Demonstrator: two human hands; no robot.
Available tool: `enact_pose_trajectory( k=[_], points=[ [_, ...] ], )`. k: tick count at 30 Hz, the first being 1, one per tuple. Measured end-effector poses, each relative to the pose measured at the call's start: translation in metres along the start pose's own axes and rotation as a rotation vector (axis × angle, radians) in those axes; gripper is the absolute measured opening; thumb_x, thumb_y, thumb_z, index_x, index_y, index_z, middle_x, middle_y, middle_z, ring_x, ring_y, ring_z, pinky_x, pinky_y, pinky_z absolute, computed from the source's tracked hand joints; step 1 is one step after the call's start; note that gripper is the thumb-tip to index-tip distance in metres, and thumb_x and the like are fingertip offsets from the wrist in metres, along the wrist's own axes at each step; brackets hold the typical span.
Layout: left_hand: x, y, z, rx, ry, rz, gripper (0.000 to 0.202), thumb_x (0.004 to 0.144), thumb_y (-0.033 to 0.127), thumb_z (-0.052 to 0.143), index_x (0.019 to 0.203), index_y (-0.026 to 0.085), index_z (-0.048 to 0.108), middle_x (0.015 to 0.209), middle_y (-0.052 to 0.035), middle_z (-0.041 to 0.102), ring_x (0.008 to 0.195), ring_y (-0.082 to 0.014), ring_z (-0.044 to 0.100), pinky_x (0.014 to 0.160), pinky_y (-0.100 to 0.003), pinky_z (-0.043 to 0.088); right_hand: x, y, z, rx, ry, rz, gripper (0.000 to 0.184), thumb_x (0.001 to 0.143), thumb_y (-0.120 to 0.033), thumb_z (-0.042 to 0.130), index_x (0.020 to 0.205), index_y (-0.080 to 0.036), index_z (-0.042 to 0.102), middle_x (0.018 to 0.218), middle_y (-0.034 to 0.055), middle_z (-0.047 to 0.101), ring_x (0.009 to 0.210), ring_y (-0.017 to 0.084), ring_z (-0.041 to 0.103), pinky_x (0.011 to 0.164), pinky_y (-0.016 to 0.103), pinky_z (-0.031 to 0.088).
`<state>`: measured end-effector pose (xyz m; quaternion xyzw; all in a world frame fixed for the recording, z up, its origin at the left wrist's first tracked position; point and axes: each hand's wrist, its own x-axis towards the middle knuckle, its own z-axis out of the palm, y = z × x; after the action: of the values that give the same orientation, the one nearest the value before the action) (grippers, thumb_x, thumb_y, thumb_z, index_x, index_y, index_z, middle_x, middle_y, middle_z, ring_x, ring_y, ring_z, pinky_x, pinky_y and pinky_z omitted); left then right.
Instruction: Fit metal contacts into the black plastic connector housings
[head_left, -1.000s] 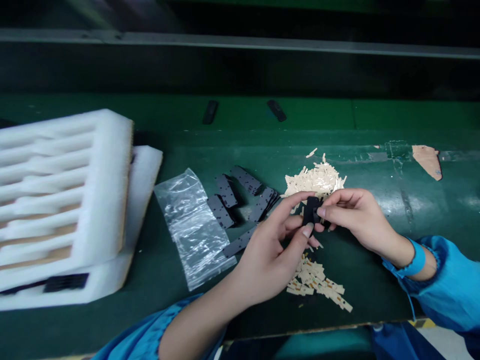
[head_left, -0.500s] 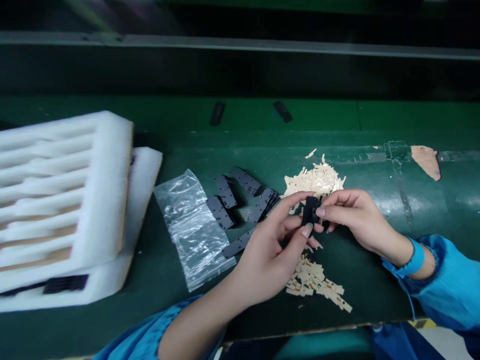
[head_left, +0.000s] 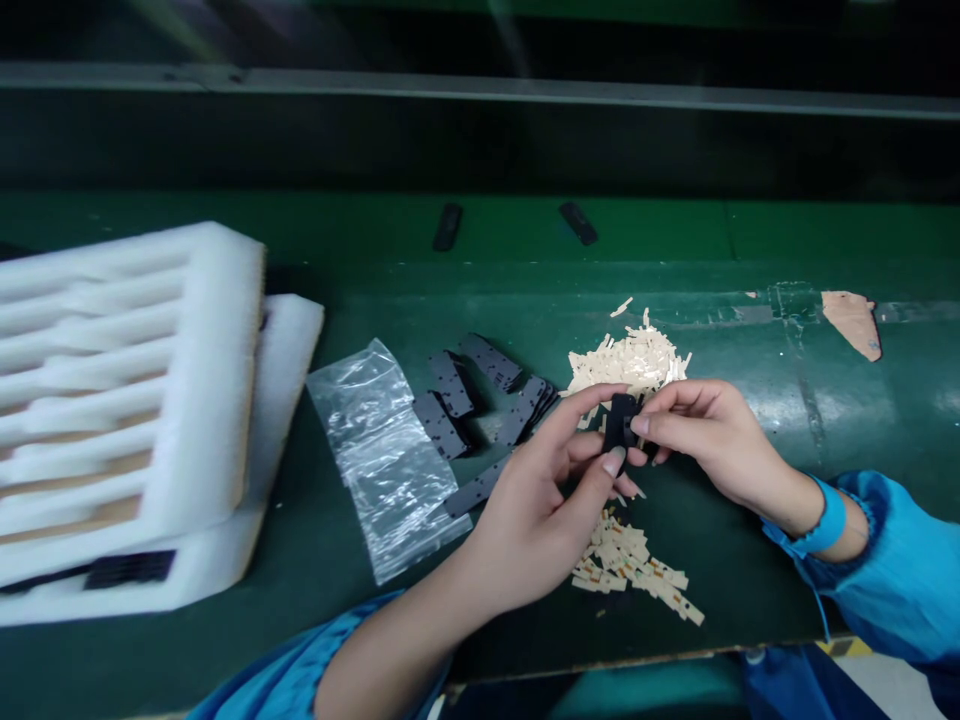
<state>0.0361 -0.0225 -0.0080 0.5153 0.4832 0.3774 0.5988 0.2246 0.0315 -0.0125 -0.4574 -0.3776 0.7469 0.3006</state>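
Note:
My left hand [head_left: 544, 500] holds a small black plate [head_left: 619, 418] upright between thumb and fingers. Pinched at the plate's right edge is my right hand [head_left: 712, 435], thumb on its face; whether a small piece lies under those fingertips is hidden. Behind the hands rises a heap of small cream strips [head_left: 626, 360]. Below them lies a looser pile of cream strips [head_left: 630, 560], some with copper-coloured marks. Stacks of dark plates with holes [head_left: 450, 385] sit left of my left hand, and one dark plate [head_left: 474, 490] is partly covered by it.
A clear plastic bag [head_left: 390, 460] lies flat beside the dark stacks. White slotted foam trays [head_left: 217, 380] are piled at the left. Two black pieces [head_left: 448, 227] [head_left: 577, 223] rest on the green strip at the back. A torn brown scrap [head_left: 853, 325] is at the right.
The two black pieces at the back have shifted slightly to the right. Both hands and the plate between them stay almost still.

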Motion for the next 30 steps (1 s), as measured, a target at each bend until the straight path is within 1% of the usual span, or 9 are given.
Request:
enact_pose_trajectory(
  k=[4, 11, 18, 25, 30],
  points=[
    [0.0003, -0.0002, 0.0003, -0.012, 0.001, -0.02, 0.046, 0.101, 0.015, 0.055, 0.147, 0.02, 0.048, 0.088, -0.0027, 0.077, 0.074, -0.0174, 0.078, 0.072, -0.028, 0.064, -0.0005, -0.0003, 0.0002, -0.012, 0.004, -0.007, 0.016, 0.075, -0.03, 0.084, 0.069, -0.019, 0.074, 0.062, 0.0009, 0.074, 0.058, 0.012, 0.064, 0.056, 0.025, 0.049],
    [0.0016, 0.0004, -0.0001, -0.027, 0.0, -0.026, 0.047, 0.101, 0.014, 0.056, 0.146, 0.02, 0.048, 0.088, -0.0033, 0.078, 0.074, -0.0183, 0.079, 0.071, -0.028, 0.064, -0.0004, 0.0029, 0.0012, -0.026, 0.009, -0.059, 0.015, 0.078, -0.03, 0.082, 0.071, -0.019, 0.074, 0.063, 0.0011, 0.074, 0.059, 0.013, 0.066, 0.058, 0.026, 0.051],
    [-0.001, 0.0013, -0.0005, -0.035, -0.002, -0.035, 0.046, 0.101, 0.014, 0.055, 0.146, 0.02, 0.048, 0.086, -0.0023, 0.077, 0.074, -0.0166, 0.078, 0.071, -0.026, 0.063, -0.0018, 0.0057, 0.0037, -0.055, 0.032, -0.121, 0.016, 0.079, -0.03, 0.082, 0.07, -0.02, 0.073, 0.063, 0.0008, 0.073, 0.059, 0.014, 0.066, 0.061, 0.029, 0.054],
    [-0.0008, 0.0018, 0.0012, -0.017, 0.0, -0.039, 0.046, 0.101, 0.016, 0.054, 0.147, 0.018, 0.047, 0.084, -0.0022, 0.077, 0.073, -0.0176, 0.078, 0.071, -0.029, 0.063, -0.0033, 0.0055, 0.0062, -0.067, 0.074, -0.158, 0.015, 0.078, -0.028, 0.08, 0.068, -0.021, 0.071, 0.062, 0.0, 0.072, 0.058, 0.014, 0.066, 0.062, 0.03, 0.055],
    [-0.0006, 0.0024, 0.0004, -0.018, 0.001, -0.043, 0.047, 0.101, 0.015, 0.054, 0.147, 0.019, 0.047, 0.084, -0.0018, 0.076, 0.073, -0.0173, 0.078, 0.07, -0.028, 0.062, -0.0049, 0.0062, 0.007, -0.082, 0.1, -0.169, 0.014, 0.078, -0.026, 0.08, 0.068, -0.021, 0.072, 0.061, -0.0001, 0.072, 0.059, 0.015, 0.067, 0.061, 0.03, 0.054]
  ],
)
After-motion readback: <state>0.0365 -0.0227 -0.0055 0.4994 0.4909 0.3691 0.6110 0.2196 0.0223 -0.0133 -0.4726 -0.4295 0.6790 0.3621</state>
